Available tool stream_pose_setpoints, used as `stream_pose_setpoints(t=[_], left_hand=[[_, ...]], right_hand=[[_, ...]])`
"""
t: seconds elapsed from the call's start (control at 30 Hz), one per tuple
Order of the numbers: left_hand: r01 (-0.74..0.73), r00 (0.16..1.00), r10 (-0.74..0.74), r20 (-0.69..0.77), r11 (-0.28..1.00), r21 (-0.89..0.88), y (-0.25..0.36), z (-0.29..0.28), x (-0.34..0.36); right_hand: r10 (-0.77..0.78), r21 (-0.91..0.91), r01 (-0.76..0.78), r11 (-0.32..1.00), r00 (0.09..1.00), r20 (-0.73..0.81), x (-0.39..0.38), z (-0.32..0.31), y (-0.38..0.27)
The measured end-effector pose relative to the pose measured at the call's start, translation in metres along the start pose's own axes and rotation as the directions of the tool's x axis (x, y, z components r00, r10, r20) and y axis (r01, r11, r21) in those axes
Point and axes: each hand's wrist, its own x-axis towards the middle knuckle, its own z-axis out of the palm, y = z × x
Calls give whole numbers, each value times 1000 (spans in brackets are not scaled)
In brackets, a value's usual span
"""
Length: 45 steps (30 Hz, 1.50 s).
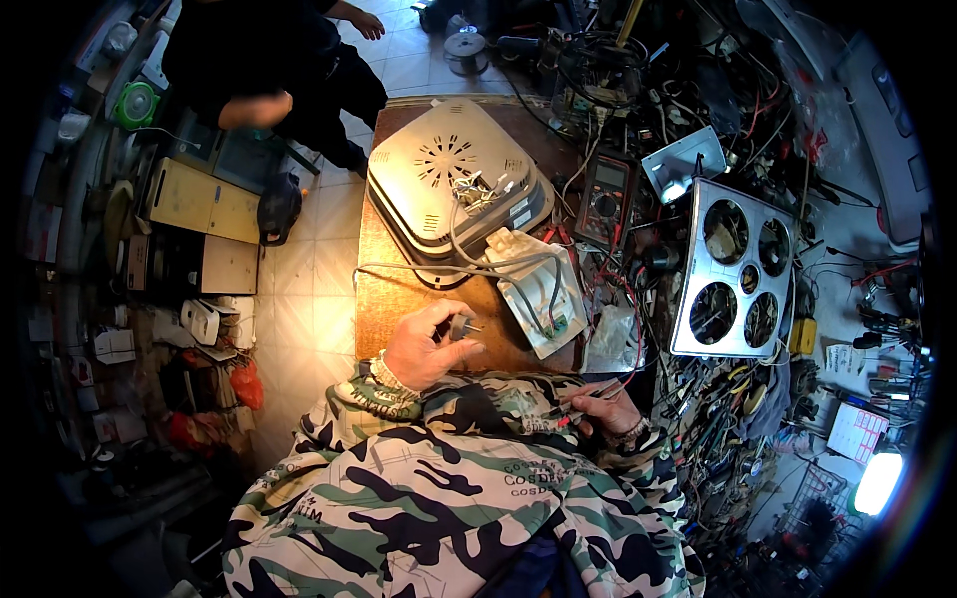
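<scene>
My left hand [427,344] grips a grey power plug [462,328], pins pointing right. My right hand [605,407], low at the right, holds slim test probes [586,391] with a red lead. Above my hands a square cream appliance housing [409,159] with a vented centre and exposed wires lies tilted on the wooden bench [384,329]. A pale board [543,309] with grey cables lies right of it. A multimeter [605,199] with leads sits further right.
A co-worker in dark clothes [249,50] stands at upper left. A metal panel with round openings [749,220], a small metal tray [663,159] and tangled tools crowd the right. Cabinets [199,189] line the left beside the tiled floor [314,279]. A lit lamp [879,480] sits lower right.
</scene>
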Motion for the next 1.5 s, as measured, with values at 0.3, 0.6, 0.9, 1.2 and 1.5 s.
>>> stream_pose_setpoints(t=[0.3,0.6,0.9,1.2,1.5], left_hand=[[-164,982,170,78,983,-77,-2,-6,8],[138,988,-27,155,618,-774,-4,23,9],[98,995,-58,79,616,-781,-12,41,1],[-1,1000,-8,-10,737,-675,-6,53,-1],[-214,974,157,-161,868,-448,1,54,1]], right_hand=[[-162,142,203,969,952,-258,17,-2,-11],[-393,279,430,859,902,-178,42,80,-64],[-390,368,448,815,893,-224,61,103,-49],[-421,392,456,799,890,-176,62,114,-45],[-395,571,365,735,915,-76,67,111,-43]])
